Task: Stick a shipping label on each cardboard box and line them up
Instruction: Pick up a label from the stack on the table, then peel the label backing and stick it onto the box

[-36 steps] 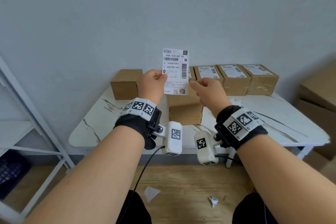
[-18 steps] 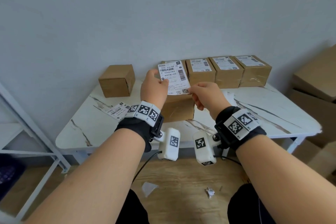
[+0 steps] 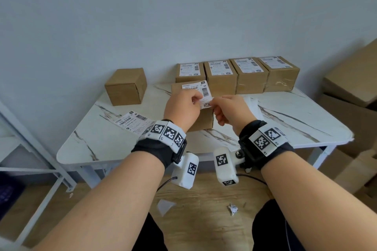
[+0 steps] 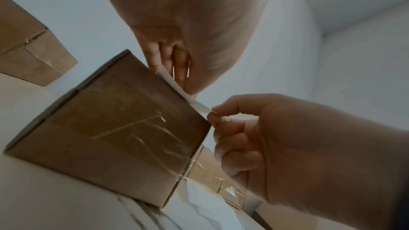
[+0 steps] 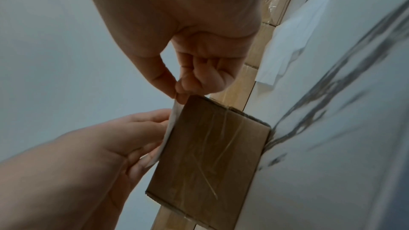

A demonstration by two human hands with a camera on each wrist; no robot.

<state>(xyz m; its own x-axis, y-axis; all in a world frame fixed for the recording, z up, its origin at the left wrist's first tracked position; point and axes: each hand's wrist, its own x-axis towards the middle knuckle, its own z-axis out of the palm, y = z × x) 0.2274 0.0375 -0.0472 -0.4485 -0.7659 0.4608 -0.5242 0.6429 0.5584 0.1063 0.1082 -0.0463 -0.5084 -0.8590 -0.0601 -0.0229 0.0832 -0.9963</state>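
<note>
A white shipping label (image 3: pixel 204 90) lies over the top of a plain cardboard box (image 3: pixel 203 123) at the table's middle. My left hand (image 3: pixel 195 100) pinches the label's left side and my right hand (image 3: pixel 214 104) pinches its near right corner. The left wrist view shows the label (image 4: pixel 183 90) along the box's (image 4: pixel 124 132) top edge, pinched by right fingertips (image 4: pixel 213 111). In the right wrist view the label (image 5: pixel 170 125) sits between both hands beside the box (image 5: pixel 210 146). Whether it is stuck down I cannot tell.
Several labelled boxes (image 3: pixel 220 76) stand in a row against the wall. An unlabelled box (image 3: pixel 126 86) sits at the back left. A spare label (image 3: pixel 132 122) lies on the marble table (image 3: pixel 306 120); backing paper (image 3: pixel 253 106) lies right of my hands. Large cartons (image 3: pixel 350 79) stand at right.
Both hands brought the label down from an upright hold in the air onto the top of the middle box. The head view tilted downward.
</note>
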